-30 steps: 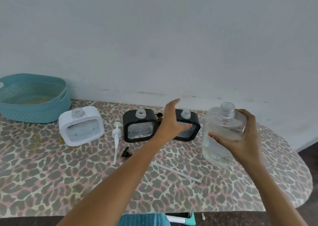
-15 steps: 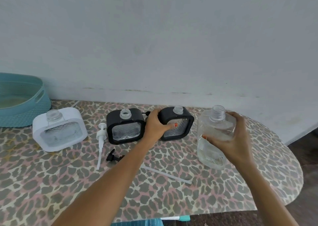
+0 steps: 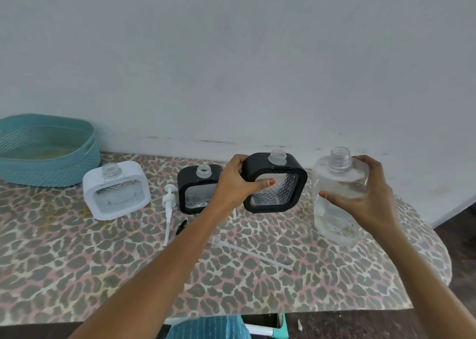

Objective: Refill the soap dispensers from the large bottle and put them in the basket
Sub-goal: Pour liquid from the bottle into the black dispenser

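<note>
left hand [image 3: 235, 184] hides corner of dispenser [image 3: 279, 190]

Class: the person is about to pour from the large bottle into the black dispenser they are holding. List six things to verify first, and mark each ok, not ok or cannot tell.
1. Cap off the large bottle: ok, its neck is open.
2. Neck of the held black dispenser open: ok, no pump in it.
3. Grip of the left hand on the dispenser: ok, thumb on the front, fingers over the top corner.
4. Grip of the right hand on the bottle: ok, fingers wrap it.
5. Bottle mouth above the dispenser neck: not ok, they are side by side.
6. Room left in the dispenser: cannot tell.
</note>
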### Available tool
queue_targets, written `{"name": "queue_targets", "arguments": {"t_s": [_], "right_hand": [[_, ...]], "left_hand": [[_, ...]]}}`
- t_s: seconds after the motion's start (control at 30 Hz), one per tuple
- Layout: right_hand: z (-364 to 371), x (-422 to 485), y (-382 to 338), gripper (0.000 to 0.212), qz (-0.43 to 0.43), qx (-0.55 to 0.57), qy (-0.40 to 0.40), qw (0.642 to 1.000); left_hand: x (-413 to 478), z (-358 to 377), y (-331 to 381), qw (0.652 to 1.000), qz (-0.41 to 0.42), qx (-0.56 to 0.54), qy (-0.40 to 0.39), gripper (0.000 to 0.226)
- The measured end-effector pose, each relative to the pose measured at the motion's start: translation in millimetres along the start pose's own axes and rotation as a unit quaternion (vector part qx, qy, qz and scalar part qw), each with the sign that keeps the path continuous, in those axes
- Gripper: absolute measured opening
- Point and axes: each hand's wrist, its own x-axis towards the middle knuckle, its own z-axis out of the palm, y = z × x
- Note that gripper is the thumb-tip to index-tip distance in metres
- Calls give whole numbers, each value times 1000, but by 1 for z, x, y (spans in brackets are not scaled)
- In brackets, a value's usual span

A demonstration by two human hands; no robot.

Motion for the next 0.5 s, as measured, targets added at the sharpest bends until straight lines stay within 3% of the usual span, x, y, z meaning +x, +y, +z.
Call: {"name": "queue_targets", "arguments": {"t_s": [0.27, 0.5], "right_hand": [[4, 4, -35, 85, -79, -40, -47, 995], [14, 6, -55, 83, -176, -154, -95, 968]], "left_hand": [[-24, -31, 11, 1000, 8, 1, -1, 49], [-42, -62, 10, 999, 18, 16, -25, 45]]}}
